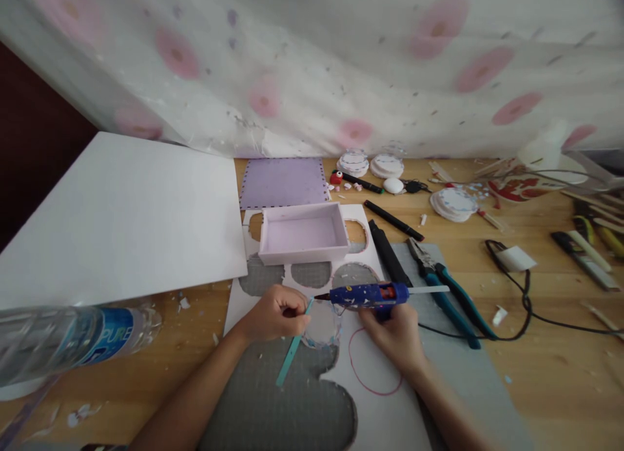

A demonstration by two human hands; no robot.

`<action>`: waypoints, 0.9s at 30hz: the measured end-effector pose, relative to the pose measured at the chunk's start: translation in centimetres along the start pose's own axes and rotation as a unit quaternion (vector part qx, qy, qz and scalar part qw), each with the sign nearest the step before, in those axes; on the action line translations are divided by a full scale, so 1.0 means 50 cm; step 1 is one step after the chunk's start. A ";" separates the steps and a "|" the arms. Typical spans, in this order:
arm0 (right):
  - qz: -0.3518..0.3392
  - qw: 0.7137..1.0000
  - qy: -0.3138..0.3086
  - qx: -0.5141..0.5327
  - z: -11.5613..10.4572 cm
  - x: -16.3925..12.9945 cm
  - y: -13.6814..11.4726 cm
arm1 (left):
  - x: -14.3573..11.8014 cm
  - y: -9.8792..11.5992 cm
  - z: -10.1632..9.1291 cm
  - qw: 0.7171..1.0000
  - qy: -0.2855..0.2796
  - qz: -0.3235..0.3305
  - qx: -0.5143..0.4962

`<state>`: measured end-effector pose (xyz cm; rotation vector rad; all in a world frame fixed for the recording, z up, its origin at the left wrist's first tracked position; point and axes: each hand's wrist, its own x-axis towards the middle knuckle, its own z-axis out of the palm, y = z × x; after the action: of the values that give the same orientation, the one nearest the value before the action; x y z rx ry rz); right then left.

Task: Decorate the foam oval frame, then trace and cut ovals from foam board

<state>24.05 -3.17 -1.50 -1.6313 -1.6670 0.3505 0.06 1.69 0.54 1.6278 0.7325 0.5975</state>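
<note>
My left hand [275,313] pinches the top end of a thin teal strip [291,351] that slants down to the left over a grey mat [287,405]. My right hand [394,331] grips a blue glue gun [370,295] held level, its nozzle pointing left and almost touching the strip's top end. Just below the nozzle sits a small clear round piece [322,327] on the white foam sheet with round cut-outs [385,412]. A red circle [373,373] is drawn on that sheet beside my right wrist.
A lilac open box [303,233] stands behind my hands, a lilac panel [283,181] beyond it. A big white board [121,210] lies at left, a plastic water bottle [73,337] on its side near me. Pliers [446,288], black pens, a black cord [526,301] and round discs lie at right.
</note>
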 end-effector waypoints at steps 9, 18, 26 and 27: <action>-0.019 1.000 0.009 -0.006 0.002 0.000 0.002 | 0.000 -0.005 -0.001 1.000 -0.005 0.016 -0.012; -0.040 0.999 0.007 -0.011 0.003 -0.007 0.013 | -0.001 -0.001 -0.001 1.000 -0.002 0.002 -0.005; -0.069 0.997 0.029 -0.032 0.001 -0.008 -0.001 | -0.003 -0.010 -0.002 1.000 -0.007 -0.007 -0.002; -0.069 0.996 0.043 -0.037 -0.006 -0.007 -0.004 | -0.003 -0.011 -0.002 1.000 -0.007 -0.007 -0.005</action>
<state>24.05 -3.64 -1.28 -1.5513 -1.7336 0.1492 -0.21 1.70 0.00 1.6155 0.7292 0.5778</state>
